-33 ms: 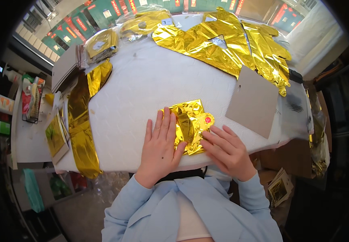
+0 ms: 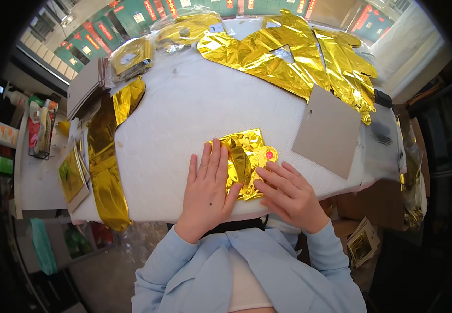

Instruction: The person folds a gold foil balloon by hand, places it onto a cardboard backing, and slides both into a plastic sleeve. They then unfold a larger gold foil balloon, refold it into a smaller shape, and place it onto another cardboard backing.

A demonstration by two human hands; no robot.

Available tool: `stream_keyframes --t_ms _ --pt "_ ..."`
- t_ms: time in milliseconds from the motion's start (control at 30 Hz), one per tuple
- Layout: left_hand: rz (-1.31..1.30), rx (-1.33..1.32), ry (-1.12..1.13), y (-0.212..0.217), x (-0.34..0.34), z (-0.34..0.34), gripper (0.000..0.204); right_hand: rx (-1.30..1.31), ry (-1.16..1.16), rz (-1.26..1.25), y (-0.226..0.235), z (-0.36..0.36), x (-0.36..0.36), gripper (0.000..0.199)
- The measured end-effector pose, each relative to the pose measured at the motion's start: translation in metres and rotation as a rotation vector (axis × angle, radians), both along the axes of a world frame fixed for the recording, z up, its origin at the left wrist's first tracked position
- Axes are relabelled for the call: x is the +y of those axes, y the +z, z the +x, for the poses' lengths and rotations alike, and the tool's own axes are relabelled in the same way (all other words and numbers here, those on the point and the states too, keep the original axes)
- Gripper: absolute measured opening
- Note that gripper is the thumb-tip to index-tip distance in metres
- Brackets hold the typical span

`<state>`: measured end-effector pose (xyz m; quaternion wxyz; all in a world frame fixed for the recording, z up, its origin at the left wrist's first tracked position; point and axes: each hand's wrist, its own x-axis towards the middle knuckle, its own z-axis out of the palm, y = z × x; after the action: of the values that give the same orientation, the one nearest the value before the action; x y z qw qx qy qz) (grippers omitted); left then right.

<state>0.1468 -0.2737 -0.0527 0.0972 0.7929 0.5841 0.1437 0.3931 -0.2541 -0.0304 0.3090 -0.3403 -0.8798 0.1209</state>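
A folded gold foil balloon (image 2: 252, 138) lies on the white padded table in front of me. Near its right edge is a rounded tab with a red dot (image 2: 269, 155). Flat along the balloon's left side rests my left hand (image 2: 205, 185), fingers stretched out and thumb pointing right across the foil. My right hand (image 2: 292, 194) is at the lower right of the balloon, its fingers apart and slightly bent, with the tips on or just over the foil below the tab. Under both hands, part of the foil is hidden.
Large flat gold foil balloons (image 2: 267, 52) lie at the far right, beside a grey card (image 2: 327, 133). A long foil strip (image 2: 106, 161) runs down the left edge. Bagged foil (image 2: 132, 56) and stacked grey cards (image 2: 85, 86) sit at the far left. A wire basket (image 2: 42, 130) stands further left.
My right hand has shifted slightly to the left, further over the folded balloon. My left hand and the balloon look unmoved.
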Motion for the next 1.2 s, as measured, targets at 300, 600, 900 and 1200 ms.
stream_keyframes --t_ms 300,600,900,1200 --pt "-0.001 -0.011 0.0 0.002 0.0 0.0 0.083 -0.019 0.084 -0.065 -0.015 -0.005 0.01 0.061" --pt "-0.018 -0.015 -0.001 0.004 0.0 0.0 0.082 -0.249 0.066 -0.158 0.007 -0.013 0.042 0.106" --pt "-0.021 -0.03 0.01 0.006 0.001 0.002 0.082 -0.327 0.138 -0.219 -0.002 -0.015 0.045 0.099" --pt "-0.026 0.019 0.007 0.005 0.001 0.001 0.081 -0.311 0.162 -0.022 0.003 -0.015 0.029 0.093"
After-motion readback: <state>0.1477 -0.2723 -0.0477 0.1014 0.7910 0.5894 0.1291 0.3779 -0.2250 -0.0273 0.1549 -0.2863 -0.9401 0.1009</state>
